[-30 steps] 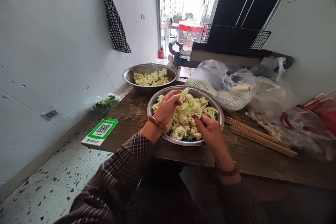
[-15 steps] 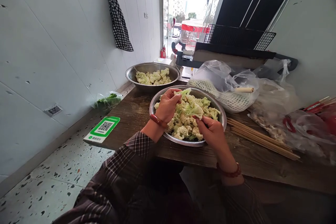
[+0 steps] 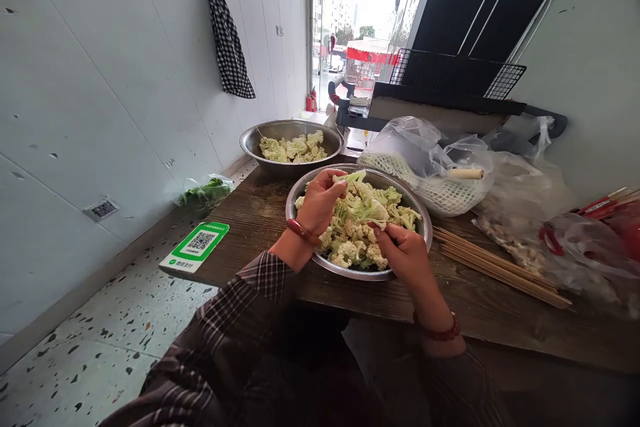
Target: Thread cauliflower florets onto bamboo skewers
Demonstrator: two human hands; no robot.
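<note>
Above a metal bowl (image 3: 295,213) heaped with cauliflower florets (image 3: 350,250), both hands work close together. My left hand (image 3: 320,203) is closed, thumb and fingers pinching a pale green cauliflower floret (image 3: 354,177) by the bowl's far side. Lower and to the right, my right hand (image 3: 404,252) pinches another cauliflower floret (image 3: 373,211) at its edge. A thin brown strip shows between the two florets; whether it is a skewer I cannot tell. Bamboo skewers (image 3: 500,267) lie in a bundle right of the bowl.
Behind stands a second metal bowl (image 3: 250,147) with cauliflower, thin sticks showing. Plastic bags (image 3: 410,140) crowd the table's right side, one around white netting. A green QR-code card (image 3: 197,247) lies at the left table edge (image 3: 245,220). Bagged greens (image 3: 205,193) sit beyond, by the wall.
Hardly anything differs: the whole view has shifted very slightly. Both hands keep the same hold on the florets over the bowl.
</note>
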